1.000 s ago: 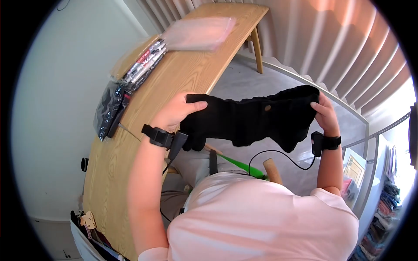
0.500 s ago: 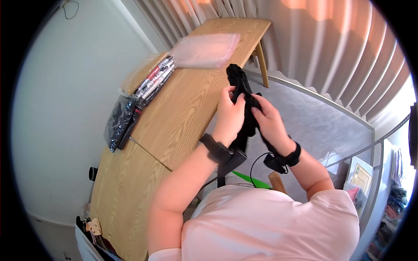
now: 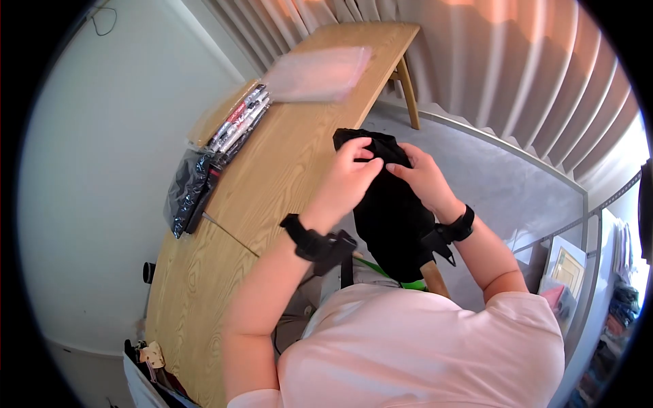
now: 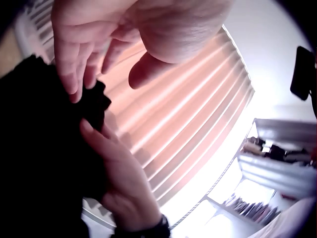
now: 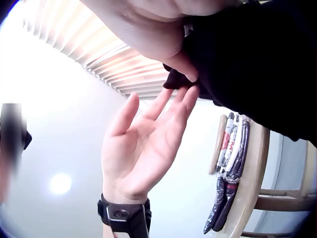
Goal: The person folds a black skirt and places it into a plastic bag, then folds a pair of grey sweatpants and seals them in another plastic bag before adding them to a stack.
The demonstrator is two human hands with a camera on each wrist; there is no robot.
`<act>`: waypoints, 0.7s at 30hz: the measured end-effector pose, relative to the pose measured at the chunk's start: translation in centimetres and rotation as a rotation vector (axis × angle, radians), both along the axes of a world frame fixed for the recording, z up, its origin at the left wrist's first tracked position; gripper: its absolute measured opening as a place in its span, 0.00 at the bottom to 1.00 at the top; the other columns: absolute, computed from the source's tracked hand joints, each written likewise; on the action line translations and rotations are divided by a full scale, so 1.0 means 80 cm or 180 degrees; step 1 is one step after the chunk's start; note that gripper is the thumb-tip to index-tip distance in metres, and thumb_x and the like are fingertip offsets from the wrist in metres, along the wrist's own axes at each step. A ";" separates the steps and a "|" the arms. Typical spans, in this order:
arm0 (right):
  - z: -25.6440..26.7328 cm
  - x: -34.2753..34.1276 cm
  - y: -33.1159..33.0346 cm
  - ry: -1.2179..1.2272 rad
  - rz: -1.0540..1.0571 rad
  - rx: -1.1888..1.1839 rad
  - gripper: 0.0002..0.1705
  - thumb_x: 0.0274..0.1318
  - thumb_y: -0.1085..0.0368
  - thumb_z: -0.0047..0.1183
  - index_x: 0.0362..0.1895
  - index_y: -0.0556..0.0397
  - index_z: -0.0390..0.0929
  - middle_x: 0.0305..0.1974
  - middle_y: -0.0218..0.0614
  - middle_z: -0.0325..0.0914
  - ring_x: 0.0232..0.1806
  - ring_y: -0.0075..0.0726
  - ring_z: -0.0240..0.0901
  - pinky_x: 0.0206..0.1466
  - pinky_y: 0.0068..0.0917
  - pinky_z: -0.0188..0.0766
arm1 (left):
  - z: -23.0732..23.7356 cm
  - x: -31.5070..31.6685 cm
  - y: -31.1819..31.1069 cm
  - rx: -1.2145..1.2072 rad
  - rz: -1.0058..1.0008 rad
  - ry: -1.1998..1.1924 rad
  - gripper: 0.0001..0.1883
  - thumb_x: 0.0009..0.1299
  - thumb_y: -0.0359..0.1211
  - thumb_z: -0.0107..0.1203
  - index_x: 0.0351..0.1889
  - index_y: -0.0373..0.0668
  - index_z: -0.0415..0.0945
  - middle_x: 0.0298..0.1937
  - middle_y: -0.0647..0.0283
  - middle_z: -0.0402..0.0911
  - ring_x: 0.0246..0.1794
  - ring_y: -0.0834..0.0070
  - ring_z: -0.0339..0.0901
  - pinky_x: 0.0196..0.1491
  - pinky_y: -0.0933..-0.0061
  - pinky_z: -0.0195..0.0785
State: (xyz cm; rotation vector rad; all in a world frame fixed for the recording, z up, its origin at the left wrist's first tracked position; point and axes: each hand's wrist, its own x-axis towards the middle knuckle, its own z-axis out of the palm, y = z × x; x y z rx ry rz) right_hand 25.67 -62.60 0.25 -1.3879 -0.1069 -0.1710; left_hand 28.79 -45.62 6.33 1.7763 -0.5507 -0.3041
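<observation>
A black garment [image 3: 391, 224] hangs in front of the person's chest, its upper edge bunched between the two hands. The right hand [image 3: 430, 182] pinches that upper edge, thumb on the near side and fingers behind. At the garment's upper left, the left hand [image 3: 345, 182] touches the cloth with its fingertips. In the right wrist view this left hand [image 5: 148, 144] has fairly straight fingers and its thumb stands apart from the cloth. The left wrist view shows the garment [image 4: 44, 148] as a dark mass below the left fingertips, with the right thumb against its edge.
A long wooden table [image 3: 272, 170] runs along the left. Packaged items in clear plastic [image 3: 238, 126] and a dark plastic-wrapped bundle [image 3: 190, 190] lie near its wall side, with clear bags [image 3: 316, 73] farther back. Pleated curtains [image 3: 503, 88] hang behind; a shelf rack stands at right.
The garment was stretched sideways between widely spread hands, then gathered narrow as the hands came together. Now it hangs broader below them, and the left thumb has come off the cloth.
</observation>
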 end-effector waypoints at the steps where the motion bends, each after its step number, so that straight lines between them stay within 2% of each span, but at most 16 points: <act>1: -0.004 0.004 -0.005 -0.0080 0.0067 -0.0126 0.21 0.55 0.73 0.51 0.54 0.65 0.69 0.45 0.37 0.76 0.46 0.27 0.72 0.52 0.24 0.67 | 0.013 -0.001 0.011 0.0170 -0.0070 -0.0254 0.22 0.67 0.29 0.53 0.59 0.39 0.65 0.46 0.62 0.72 0.42 0.80 0.72 0.47 0.79 0.67; 2: -0.004 0.006 -0.009 -0.0065 0.0065 -0.0096 0.21 0.55 0.73 0.51 0.54 0.65 0.69 0.45 0.37 0.76 0.46 0.27 0.72 0.52 0.24 0.67 | 0.012 0.007 0.022 0.0223 -0.0064 -0.0591 0.22 0.65 0.28 0.54 0.59 0.41 0.65 0.45 0.63 0.73 0.46 0.78 0.72 0.51 0.76 0.66; 4: 0.005 0.005 -0.015 0.0079 0.0541 0.0121 0.21 0.55 0.73 0.51 0.54 0.64 0.69 0.46 0.36 0.76 0.46 0.27 0.71 0.53 0.24 0.67 | 0.030 0.014 0.040 0.0830 -0.0089 -0.1446 0.26 0.63 0.31 0.58 0.59 0.41 0.65 0.48 0.61 0.73 0.51 0.71 0.71 0.55 0.70 0.64; 5: 0.010 0.004 -0.016 0.0143 0.0651 0.0128 0.22 0.55 0.73 0.50 0.55 0.64 0.68 0.47 0.35 0.75 0.48 0.27 0.70 0.55 0.24 0.66 | 0.036 0.017 0.045 0.0847 -0.0073 -0.1440 0.26 0.63 0.31 0.58 0.59 0.41 0.65 0.48 0.61 0.73 0.51 0.71 0.71 0.55 0.70 0.64; 7: 0.023 -0.001 -0.016 0.0062 0.0790 0.0130 0.22 0.55 0.74 0.51 0.55 0.65 0.68 0.47 0.35 0.75 0.49 0.27 0.70 0.56 0.24 0.65 | 0.043 0.021 0.051 0.1138 -0.0327 -0.2564 0.32 0.56 0.32 0.64 0.59 0.39 0.64 0.45 0.57 0.74 0.50 0.63 0.71 0.51 0.64 0.65; 8: 0.028 -0.004 -0.015 -0.0015 0.0900 0.0122 0.22 0.54 0.74 0.51 0.55 0.65 0.68 0.48 0.35 0.75 0.50 0.26 0.69 0.57 0.24 0.64 | 0.042 0.023 0.052 0.1154 -0.0317 -0.2560 0.32 0.56 0.32 0.64 0.59 0.39 0.64 0.45 0.57 0.74 0.50 0.63 0.71 0.51 0.64 0.65; 10: 0.038 -0.012 -0.017 -0.0066 0.0964 0.0126 0.22 0.54 0.75 0.51 0.55 0.65 0.68 0.48 0.34 0.74 0.50 0.26 0.69 0.57 0.24 0.64 | 0.039 0.026 0.048 0.1534 -0.0227 -0.3158 0.38 0.52 0.36 0.68 0.60 0.39 0.62 0.49 0.55 0.74 0.52 0.56 0.69 0.53 0.58 0.63; 11: 0.040 -0.014 -0.019 -0.0118 0.1013 0.0121 0.22 0.54 0.75 0.51 0.55 0.64 0.68 0.49 0.34 0.74 0.51 0.25 0.68 0.58 0.24 0.64 | 0.039 0.026 0.047 0.1535 -0.0234 -0.3162 0.38 0.52 0.36 0.68 0.60 0.39 0.62 0.49 0.55 0.74 0.52 0.56 0.69 0.53 0.58 0.63; 13: 0.040 -0.016 -0.025 -0.0235 0.0883 -0.0012 0.22 0.53 0.75 0.52 0.55 0.64 0.68 0.49 0.34 0.74 0.51 0.24 0.68 0.58 0.24 0.64 | 0.053 0.020 0.038 0.2241 -0.0261 -0.2899 0.33 0.52 0.37 0.67 0.57 0.41 0.68 0.51 0.54 0.75 0.54 0.56 0.69 0.56 0.60 0.62; 14: 0.040 -0.017 -0.029 -0.0345 0.0768 -0.0152 0.22 0.53 0.75 0.52 0.55 0.63 0.68 0.49 0.33 0.74 0.51 0.24 0.68 0.58 0.24 0.64 | 0.058 0.017 0.034 0.2235 -0.0273 -0.2898 0.33 0.52 0.37 0.67 0.57 0.41 0.68 0.51 0.54 0.75 0.54 0.56 0.69 0.56 0.60 0.62; 16: 0.044 -0.020 -0.038 -0.0328 0.0570 -0.0248 0.22 0.53 0.74 0.53 0.54 0.62 0.69 0.49 0.33 0.74 0.52 0.25 0.68 0.58 0.25 0.63 | 0.063 0.015 0.027 0.2509 -0.0260 -0.2433 0.29 0.51 0.37 0.68 0.51 0.39 0.73 0.47 0.52 0.77 0.50 0.53 0.72 0.53 0.63 0.64; 17: 0.047 -0.021 -0.043 -0.0321 0.0387 -0.0341 0.23 0.53 0.74 0.54 0.54 0.60 0.69 0.50 0.33 0.74 0.53 0.25 0.68 0.58 0.26 0.63 | 0.059 0.017 0.027 0.2492 -0.0250 -0.2424 0.29 0.51 0.37 0.68 0.51 0.39 0.73 0.47 0.52 0.77 0.50 0.53 0.72 0.53 0.63 0.64; 18: 0.049 -0.023 -0.049 -0.0316 0.0397 -0.0358 0.23 0.53 0.74 0.54 0.54 0.60 0.69 0.50 0.33 0.74 0.53 0.25 0.68 0.58 0.26 0.63 | 0.057 0.019 0.028 0.2013 -0.0119 -0.2499 0.27 0.51 0.37 0.68 0.49 0.38 0.74 0.46 0.51 0.78 0.48 0.54 0.73 0.52 0.64 0.65; 19: 0.052 -0.024 -0.055 -0.0812 -0.0038 -0.0895 0.23 0.53 0.72 0.55 0.54 0.59 0.69 0.51 0.32 0.74 0.54 0.27 0.68 0.59 0.27 0.61 | 0.057 0.020 0.030 0.1536 0.0014 -0.2567 0.26 0.51 0.37 0.68 0.48 0.38 0.75 0.45 0.50 0.78 0.46 0.54 0.74 0.51 0.65 0.66; 20: 0.052 -0.024 -0.061 -0.1312 -0.0475 -0.1425 0.23 0.53 0.71 0.55 0.54 0.58 0.69 0.51 0.32 0.74 0.55 0.28 0.67 0.60 0.28 0.60 | 0.059 0.022 0.035 0.1528 0.0033 -0.2566 0.26 0.51 0.37 0.68 0.48 0.38 0.75 0.45 0.50 0.78 0.46 0.54 0.74 0.51 0.65 0.66; 21: 0.050 -0.028 -0.064 -0.1310 -0.0760 -0.1384 0.22 0.54 0.70 0.54 0.54 0.55 0.70 0.52 0.31 0.74 0.57 0.30 0.66 0.61 0.30 0.58 | 0.077 0.016 0.039 0.1459 0.0112 -0.2523 0.27 0.52 0.36 0.67 0.49 0.37 0.74 0.46 0.50 0.78 0.47 0.55 0.74 0.51 0.65 0.66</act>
